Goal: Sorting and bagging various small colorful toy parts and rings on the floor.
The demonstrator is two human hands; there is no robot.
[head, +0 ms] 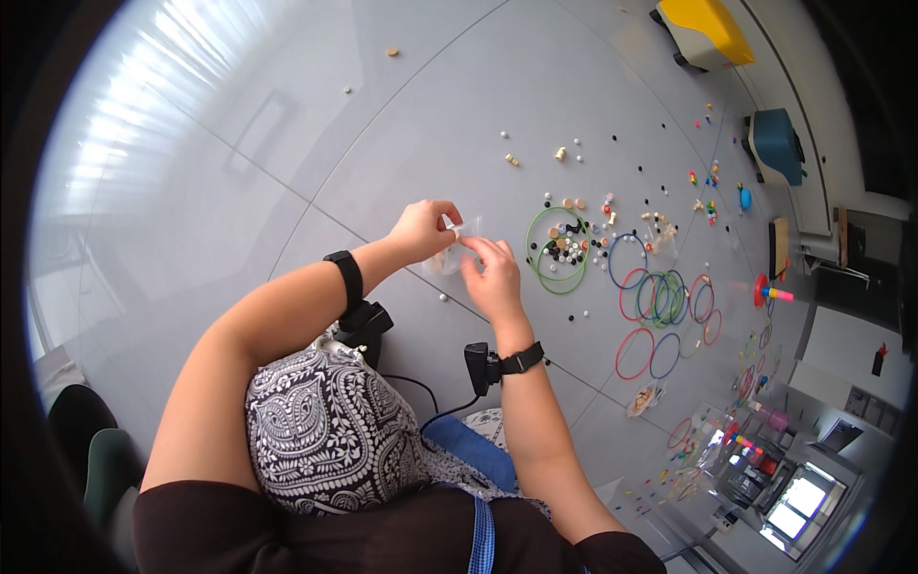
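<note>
My left hand (425, 231) pinches the edge of a clear plastic bag (446, 260) with light-coloured pieces inside, and a small pale piece shows at its fingertips. On the bag's other side, my right hand (492, 278) touches its mouth with bent fingers; whether it grips the film is unclear. Right of my hands, green rings (556, 290) lie on the floor around black and white beads (566, 252) and wooden discs. A white bead (443, 297) rests just below the bag. Pale wooden chess pieces (560, 153) lie farther out.
Red, blue and green rings (635, 353) overlap on the tiled floor to the right. Another filled plastic bag (645, 399) lies below them. Beyond are a ring-stacking peg (774, 293), small coloured pieces (711, 209), a yellow wheeled case (706, 32) and a teal wheeled case (776, 146).
</note>
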